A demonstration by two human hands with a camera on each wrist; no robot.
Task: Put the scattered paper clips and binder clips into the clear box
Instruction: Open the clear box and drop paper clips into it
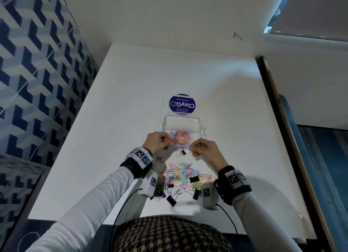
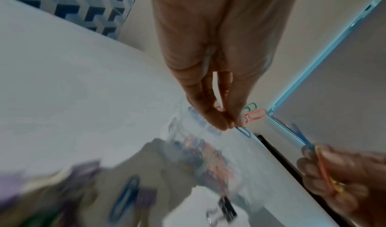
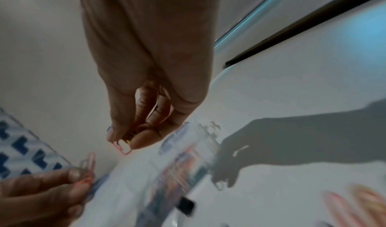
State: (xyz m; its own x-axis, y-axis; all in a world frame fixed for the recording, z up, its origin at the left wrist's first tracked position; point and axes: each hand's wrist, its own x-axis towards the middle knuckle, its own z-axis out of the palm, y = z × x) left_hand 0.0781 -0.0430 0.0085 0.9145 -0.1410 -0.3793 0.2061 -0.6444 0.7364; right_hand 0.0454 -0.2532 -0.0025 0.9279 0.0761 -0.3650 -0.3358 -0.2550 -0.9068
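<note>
Left hand (image 1: 157,143) and right hand (image 1: 204,149) each pinch paper clips at the near rim of the clear box (image 1: 181,132), mid-frame on the worktop (image 1: 131,101). Below them lies a pile (image 1: 183,176) of clips and binder clips.

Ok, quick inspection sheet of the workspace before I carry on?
Surface: white table, no spills seen.
Job's things: clear box open, partly filled with paper clips; loose pile of clips on the table near the person; binder clip beside the box.
Clutter: round blue sticker behind the box.
Grips: left hand and right hand each pinch paper clips at the box.
Cables: black wrist cable.
Surroundings: blue patterned wall.
</note>
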